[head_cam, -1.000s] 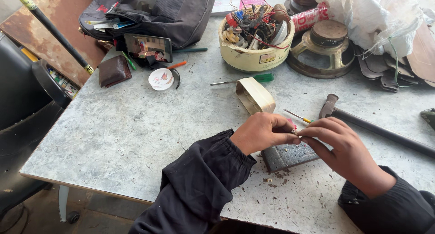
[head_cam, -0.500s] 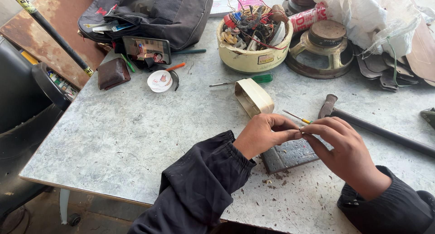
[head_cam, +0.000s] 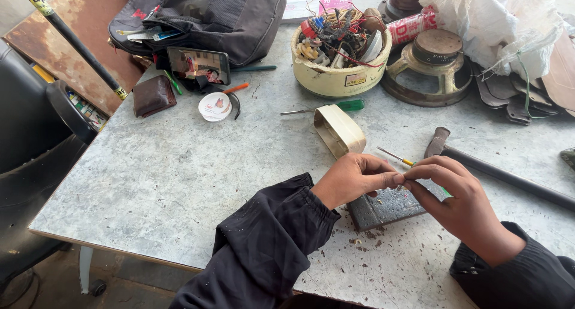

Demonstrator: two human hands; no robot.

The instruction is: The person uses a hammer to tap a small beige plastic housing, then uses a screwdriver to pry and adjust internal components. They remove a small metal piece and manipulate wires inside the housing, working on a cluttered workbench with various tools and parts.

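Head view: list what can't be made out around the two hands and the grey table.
- What the left hand and right hand pinch: too small, covered by fingertips.
- Dark flat slab: partly under both hands, so its kind is unclear.
- Long dark handle: cut off by the right edge.
- Cream bowl: its wires and parts are tangled, singly unreadable.
- White plastic bag: contents hidden, top cut off.

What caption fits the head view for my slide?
Left hand and right hand pinch something tiny together above a dark flat slab on the grey table.
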